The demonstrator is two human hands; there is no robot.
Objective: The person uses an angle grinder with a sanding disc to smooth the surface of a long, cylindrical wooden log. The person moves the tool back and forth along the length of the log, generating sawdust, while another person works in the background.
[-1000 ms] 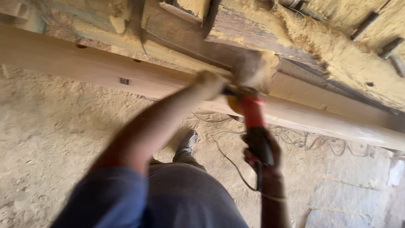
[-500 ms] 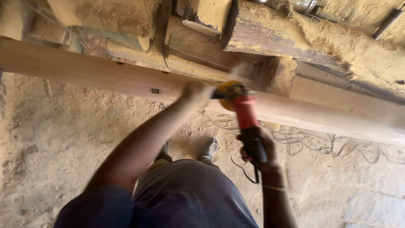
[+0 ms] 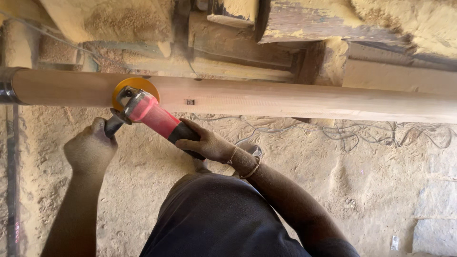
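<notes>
Currently, sanding: my right hand (image 3: 207,143) grips the red grinder (image 3: 152,116), left hand (image 3: 90,150) clasps its side handle (image 3: 113,126); yellow disc (image 3: 135,88) on 1 wooden pole (image 3: 285,97); next pass needs steady pressure

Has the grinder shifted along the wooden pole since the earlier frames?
Yes. The grinder now sits left of the small square notch in the pole; earlier it was right of it.

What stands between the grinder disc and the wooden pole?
Nothing visible. The yellow disc of the grinder lies directly against the pole. The left hand grips the side handle, the right hand the body, both below the pole.
</notes>
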